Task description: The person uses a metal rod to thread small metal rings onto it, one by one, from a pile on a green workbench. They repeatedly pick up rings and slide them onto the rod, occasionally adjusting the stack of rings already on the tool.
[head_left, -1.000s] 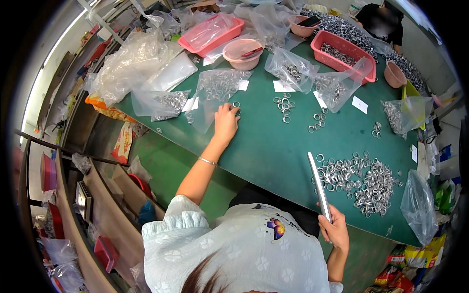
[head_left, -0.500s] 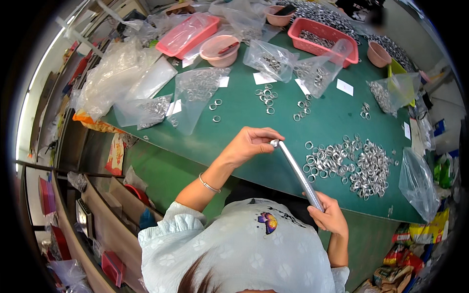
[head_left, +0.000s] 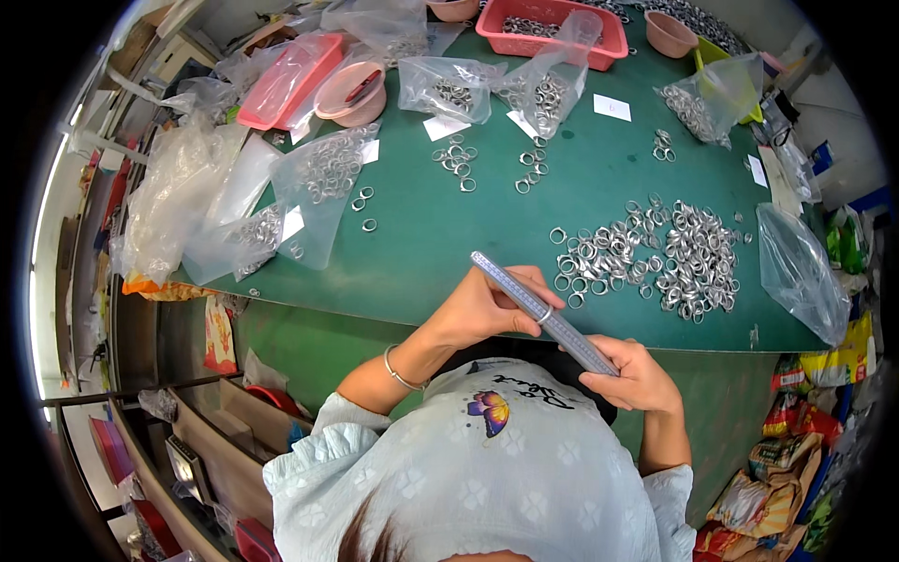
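Note:
A grey tapered ring mandrel [head_left: 573,339] with marks along it lies slanted in front of me, over the table's near edge. My right hand [head_left: 639,377] is closed round its thick lower end. A metal ring [head_left: 545,316] sits around the mandrel partway along, and my left hand [head_left: 496,307] pinches it there with thumb and fingers. The mandrel's thin end sticks out past my left hand. To the right, on the green table [head_left: 412,258], loose silver rings [head_left: 599,260] spread beside a denser heap of rings [head_left: 698,262].
Farther back lie small ring groups [head_left: 459,164] beside white paper cards [head_left: 611,108] and clear bags of rings [head_left: 538,94]. Pink trays [head_left: 552,42] and a pink bowl [head_left: 351,98] stand behind. A clear plastic bag [head_left: 796,272] lies at the right edge. Shelving [head_left: 206,440] stands at lower left.
The ring has gone from the mandrel's thin tip to partway down its length, my left hand with it. My view has shifted, so the table things sit higher and mostly farther left.

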{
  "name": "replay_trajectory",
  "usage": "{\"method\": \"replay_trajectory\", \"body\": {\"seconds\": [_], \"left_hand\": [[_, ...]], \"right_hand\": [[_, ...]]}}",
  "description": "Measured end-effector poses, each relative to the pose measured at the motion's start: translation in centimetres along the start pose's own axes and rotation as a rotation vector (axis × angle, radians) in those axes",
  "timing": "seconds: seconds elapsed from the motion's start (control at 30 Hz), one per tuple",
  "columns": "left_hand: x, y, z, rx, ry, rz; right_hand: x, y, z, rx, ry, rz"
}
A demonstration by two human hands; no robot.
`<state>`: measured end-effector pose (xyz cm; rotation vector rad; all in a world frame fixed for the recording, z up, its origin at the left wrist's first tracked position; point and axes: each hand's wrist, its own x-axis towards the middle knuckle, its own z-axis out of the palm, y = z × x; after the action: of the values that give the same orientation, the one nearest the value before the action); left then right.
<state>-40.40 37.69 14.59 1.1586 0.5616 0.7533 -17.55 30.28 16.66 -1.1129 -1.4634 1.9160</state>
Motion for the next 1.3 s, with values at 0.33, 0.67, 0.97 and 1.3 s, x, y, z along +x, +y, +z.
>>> {"method": "replay_trajectory", "body": {"seconds": [0.33, 0.67, 0.97, 1.3], "left_hand": [[-0.5, 2.0, 1.0, 0.041, -0.010, 0.045], [-1.2, 1.8, 1.1, 0.023, 0.057, 0.059], [-1.7, 2.5, 1.5, 0.119, 0.040, 0.092], [-1.9, 1.1, 1.9, -0.051, 0.087, 0.144]], "right_hand": [[-0.8, -1.2, 0.4, -0.107, 0.027, -0.023], [-0.4, -0.9, 0.1, -0.157, 0.007, -0.110], [-0.4, -0.4, 0.0, -0.090, -0.022, -0.142], [-0.6, -0.7, -0.1, -0.083, -0.014, -0.093]]}}
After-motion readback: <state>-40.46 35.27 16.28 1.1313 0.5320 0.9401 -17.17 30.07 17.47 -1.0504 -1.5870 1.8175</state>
